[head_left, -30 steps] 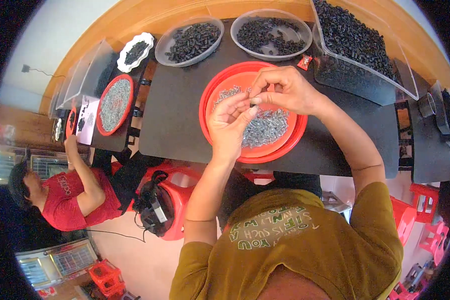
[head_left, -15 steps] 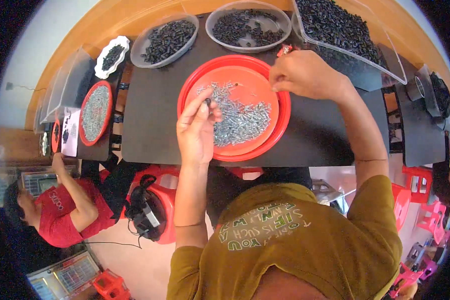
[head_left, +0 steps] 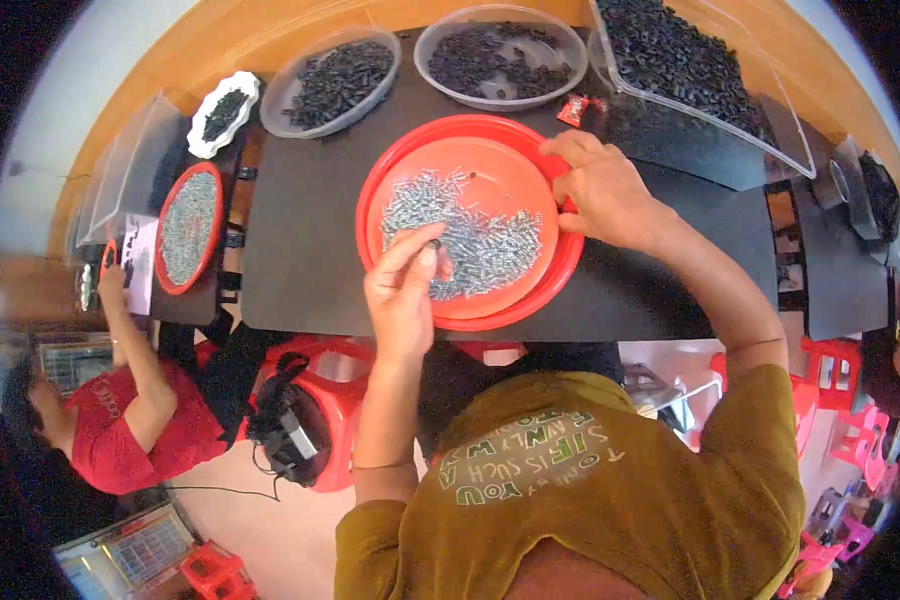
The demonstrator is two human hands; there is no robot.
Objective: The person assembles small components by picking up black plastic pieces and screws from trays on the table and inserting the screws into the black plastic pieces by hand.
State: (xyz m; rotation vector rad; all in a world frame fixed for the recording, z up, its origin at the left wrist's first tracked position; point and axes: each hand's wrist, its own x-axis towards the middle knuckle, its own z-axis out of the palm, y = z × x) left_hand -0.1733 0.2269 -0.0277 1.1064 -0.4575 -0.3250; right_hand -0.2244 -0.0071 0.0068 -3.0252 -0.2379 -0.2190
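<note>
Black piece pinched at the tray's near left; pins being spread beside it

The piece [head_left: 434, 244] is being held over the near-left part of the tray [head_left: 518, 182], between the thumb and forefinger of the left hand [head_left: 404, 288]. The pins [head_left: 490, 252] are lying across the tray's left and near parts. In this view, the left fingertips are overlapping the heap's near-left edge, so the left hand appears to be the nearer one; how high it is being held above the pins cannot be told. The right hand [head_left: 598, 190] is being held over the tray's right edge, with the heap lying to its left and toward the person. Its fingers are being bent and its thumb set apart from them, and nothing is being seen between them; whether the rim of the basin [head_left: 567, 258] under the tray is being touched cannot be told.

The long axis of the piece is being hidden by the fingers; only a small, dark, rounded end is being shown. No one direction is being shared by the pins: they are being seen at many angles, small, slim and silvery, with bare floor being left at the tray's far right. Beyond the tray, more black pieces are being held in two clear bowls [head_left: 372, 104] and, to the far right, in a clear tub [head_left: 685, 150]. A red packet [head_left: 573, 110] is lying just beyond the tray's far-right edge.
</note>
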